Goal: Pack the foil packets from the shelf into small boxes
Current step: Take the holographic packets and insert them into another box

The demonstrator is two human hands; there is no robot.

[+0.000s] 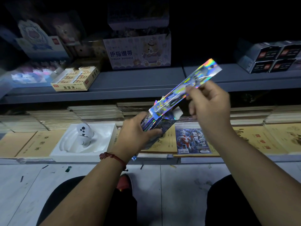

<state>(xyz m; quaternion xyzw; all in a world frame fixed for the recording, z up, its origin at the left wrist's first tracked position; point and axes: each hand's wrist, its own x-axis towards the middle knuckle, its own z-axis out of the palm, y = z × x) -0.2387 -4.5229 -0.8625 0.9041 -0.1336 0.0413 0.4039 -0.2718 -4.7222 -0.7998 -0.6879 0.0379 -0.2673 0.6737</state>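
Observation:
My left hand (137, 133) grips a small dark holographic box (158, 124) with its top flaps open, held above the lower shelf. My right hand (210, 105) pinches a long shiny rainbow foil packet (187, 85) near its middle. The packet slants from upper right down to the box, and its lower end sits in the box's open mouth. Another printed packet with a red and blue figure (192, 141) lies flat on the lower shelf under my hands.
The lower shelf holds tan exercise books (37, 144) and a white tray (104, 141) with a white controller (84, 132). The upper shelf (138, 85) carries a yellow eraser box (76, 79), a finger-bandage carton (138, 53) and dark boxes (270, 57) at right. My knees and a red shoe are below.

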